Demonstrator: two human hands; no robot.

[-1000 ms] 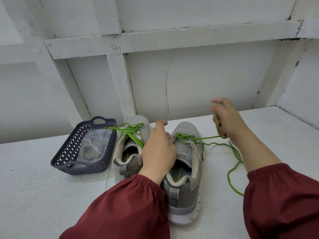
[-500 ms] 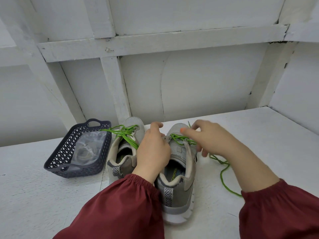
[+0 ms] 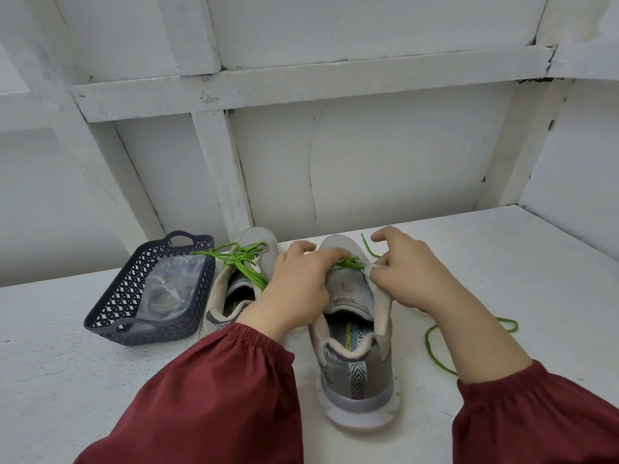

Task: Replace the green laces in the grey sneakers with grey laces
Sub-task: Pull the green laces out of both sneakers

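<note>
Two grey sneakers stand side by side on the white table, heels toward me. The left sneaker still carries a tied green lace. On the right sneaker the green lace is partly pulled out, and its loose end trails over the table to the right. My left hand grips the right sneaker's upper at the eyelets. My right hand pinches the lace at the right-hand eyelets. Grey laces lie in a clear bag in the basket.
A dark mesh basket stands left of the sneakers. A white panelled wall with wooden battens rises right behind the shoes, and a side wall closes the table at the far right.
My right hand came back from the upper right, where it had drawn lace out, down to the right sneaker's eyelets. My left hand stays on that shoe. The view shifted slightly.
</note>
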